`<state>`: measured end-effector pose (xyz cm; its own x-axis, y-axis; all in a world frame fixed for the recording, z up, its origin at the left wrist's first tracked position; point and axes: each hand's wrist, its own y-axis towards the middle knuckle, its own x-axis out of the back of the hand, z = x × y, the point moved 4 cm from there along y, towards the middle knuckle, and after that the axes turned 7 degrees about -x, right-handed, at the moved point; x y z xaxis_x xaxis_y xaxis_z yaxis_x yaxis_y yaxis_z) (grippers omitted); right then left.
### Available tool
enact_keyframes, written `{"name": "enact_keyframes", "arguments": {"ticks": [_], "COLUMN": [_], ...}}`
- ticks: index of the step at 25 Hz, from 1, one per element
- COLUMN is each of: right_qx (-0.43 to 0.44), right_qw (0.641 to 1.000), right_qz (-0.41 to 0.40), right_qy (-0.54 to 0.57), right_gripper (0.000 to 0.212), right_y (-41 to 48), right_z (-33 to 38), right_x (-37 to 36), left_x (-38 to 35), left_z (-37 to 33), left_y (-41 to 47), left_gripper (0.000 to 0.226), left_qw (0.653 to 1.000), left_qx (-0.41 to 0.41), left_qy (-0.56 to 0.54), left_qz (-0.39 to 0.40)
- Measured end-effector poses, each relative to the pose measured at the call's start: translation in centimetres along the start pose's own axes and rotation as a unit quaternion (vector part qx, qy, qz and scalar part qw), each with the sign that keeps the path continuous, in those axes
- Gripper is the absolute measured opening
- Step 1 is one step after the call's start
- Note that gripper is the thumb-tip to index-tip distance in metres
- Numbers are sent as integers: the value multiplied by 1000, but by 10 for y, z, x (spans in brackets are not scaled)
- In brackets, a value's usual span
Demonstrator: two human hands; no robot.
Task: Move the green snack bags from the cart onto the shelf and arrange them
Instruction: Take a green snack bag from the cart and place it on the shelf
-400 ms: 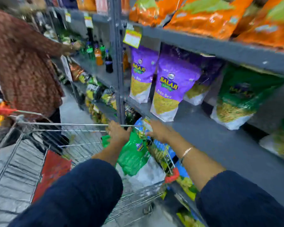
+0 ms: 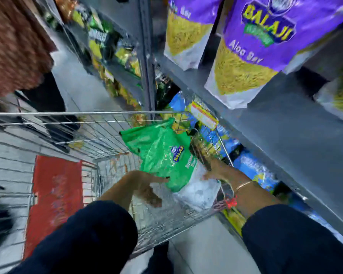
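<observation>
Only 1 view: a wide-angle camera worn on the person's head looks forward and steeply down. It sits close above a wire cart (image 2: 91, 123), with both dark sleeves entering from the bottom edge. A grey shelf (image 2: 281, 139) runs close along the right side. The picture is tilted and motion-blurred.

Whole view motion-blurred | right hand (image 2: 219, 171) smeared, grip unclear | green snack bag (image 2: 162, 155) lettering partly unreadable | purple bags (image 2: 253, 46) cut off by top edge | cart (image 2: 87, 113) cropped at left
</observation>
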<state>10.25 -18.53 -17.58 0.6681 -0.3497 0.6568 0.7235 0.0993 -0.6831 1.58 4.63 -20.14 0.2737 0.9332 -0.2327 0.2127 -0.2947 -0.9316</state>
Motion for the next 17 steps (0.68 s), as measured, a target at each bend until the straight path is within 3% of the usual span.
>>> {"name": "enact_keyframes", "arguments": {"ticks": [3, 5, 11, 17], "right_qx": [-21, -27, -36, 50], "right_qw": [999, 997, 996, 983], "right_qz": [43, 74, 75, 10], "right_qy": [-4, 17, 31, 174], "right_gripper": [93, 97, 94, 84], "right_y": [12, 23, 19, -33], "right_z": [4, 6, 8, 27], "right_x": [-9, -8, -9, 10], "left_x": [-19, -32, -40, -6], "left_z": [10, 6, 4, -32], "left_y": [7, 16, 34, -24], "left_gripper": [32, 45, 46, 29], "left_qw": [989, 988, 986, 971], "left_qx": [14, -17, -147, -225], "left_qy": [20, -19, -83, 12], "left_qz": [145, 152, -4, -78]}}
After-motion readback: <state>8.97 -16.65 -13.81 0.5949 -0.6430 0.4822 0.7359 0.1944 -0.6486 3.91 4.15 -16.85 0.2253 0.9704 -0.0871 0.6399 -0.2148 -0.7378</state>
